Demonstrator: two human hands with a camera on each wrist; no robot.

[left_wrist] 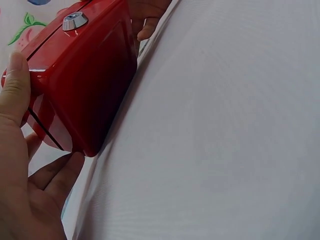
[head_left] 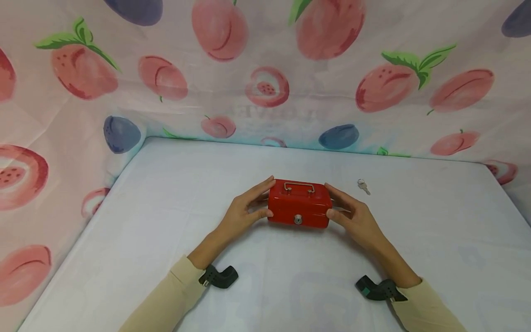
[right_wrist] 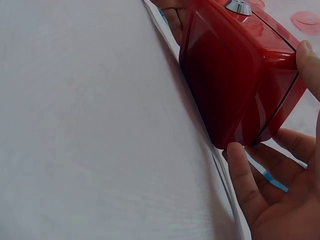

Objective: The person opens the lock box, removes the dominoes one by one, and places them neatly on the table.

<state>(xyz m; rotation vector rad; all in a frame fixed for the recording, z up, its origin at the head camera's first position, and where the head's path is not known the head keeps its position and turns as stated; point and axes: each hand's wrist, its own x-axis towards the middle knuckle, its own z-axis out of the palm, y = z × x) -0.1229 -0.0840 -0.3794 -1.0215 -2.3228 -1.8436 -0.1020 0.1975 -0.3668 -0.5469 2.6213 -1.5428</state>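
A red metal cash box (head_left: 299, 205) with a wire handle on its lid and a round silver lock (head_left: 297, 219) on the front is held between both hands, lid shut. My left hand (head_left: 240, 213) grips its left end, thumb at the front and fingers toward the back. At the opposite end my right hand (head_left: 360, 224) holds it the same way. Both wrist views show the dark underside of the box (left_wrist: 97, 75), so the front is raised from the cloth; whether the back edge touches the cloth, I cannot tell. The keyhole faces me.
Small silver keys (head_left: 363, 186) on a ring lie on the white cloth-covered table (head_left: 265, 286), to the right of the box and slightly farther back. A fruit-print curtain (head_left: 174, 115) hangs behind the table and along its left side.
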